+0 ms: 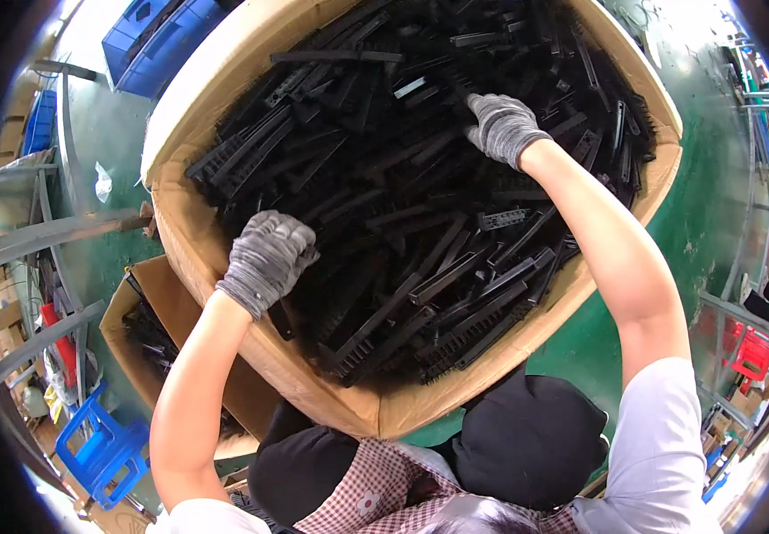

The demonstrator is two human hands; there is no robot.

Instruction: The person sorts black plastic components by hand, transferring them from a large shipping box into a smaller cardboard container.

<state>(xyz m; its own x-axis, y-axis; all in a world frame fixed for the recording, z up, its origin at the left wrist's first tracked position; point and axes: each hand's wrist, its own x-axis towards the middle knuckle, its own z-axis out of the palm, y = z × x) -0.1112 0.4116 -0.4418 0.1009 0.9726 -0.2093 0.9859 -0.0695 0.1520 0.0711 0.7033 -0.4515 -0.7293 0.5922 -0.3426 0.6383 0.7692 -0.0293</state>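
Note:
A large cardboard box (pixel 175 209) in front of me holds a heap of black plastic strips (pixel 447 276), many with comb-like teeth or slots. My left hand (pixel 269 258), in a grey knit glove, is closed above the box's near left side. A dark strip (pixel 283 319) shows just below it, and I cannot tell whether the fingers grip it. My right hand (pixel 505 125), gloved alike, reaches over the far right part of the heap. Its fingers curl down among the dark pieces, and whatever they hold is hidden.
A smaller cardboard box (pixel 166 298) with dark pieces stands against the large box's left side. A blue stool (pixel 104 445) is at the lower left, a blue crate (pixel 157 44) at the far left. Metal racks (pixel 33 240) line the left, and red stools (pixel 749 351) stand at the right.

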